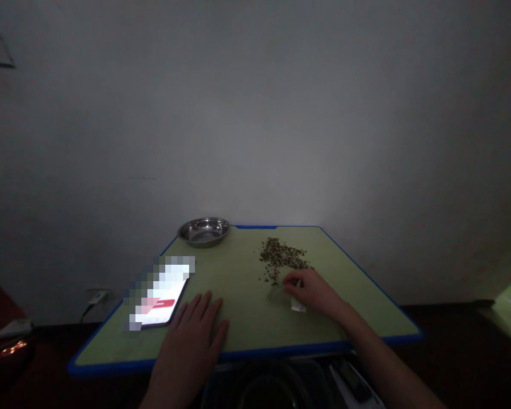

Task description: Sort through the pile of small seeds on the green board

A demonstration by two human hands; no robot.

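My left hand (195, 335) lies palm down on the near part of the green table top (234, 284), its fingers stretched out and nothing in them. Over the right half, my right hand (309, 288) has thumb and fingertips pinched together. They meet at the end of a thin, clear, curved thing (275, 292) whose kind is too faint to make out. A small white piece (298, 304) shows under the same hand, partly hidden by it. Just beyond the fingers, small dark brown bits (279, 254), like seeds or grains, are scattered in a loose patch.
A shiny metal bowl (204, 232) stands at the far left corner. Left of my left hand lies a phone (166, 301) with its screen lit. A blue edge (281, 350) borders the table, and a grey wall (255, 125) rises behind it. Dark items sit below the near edge.
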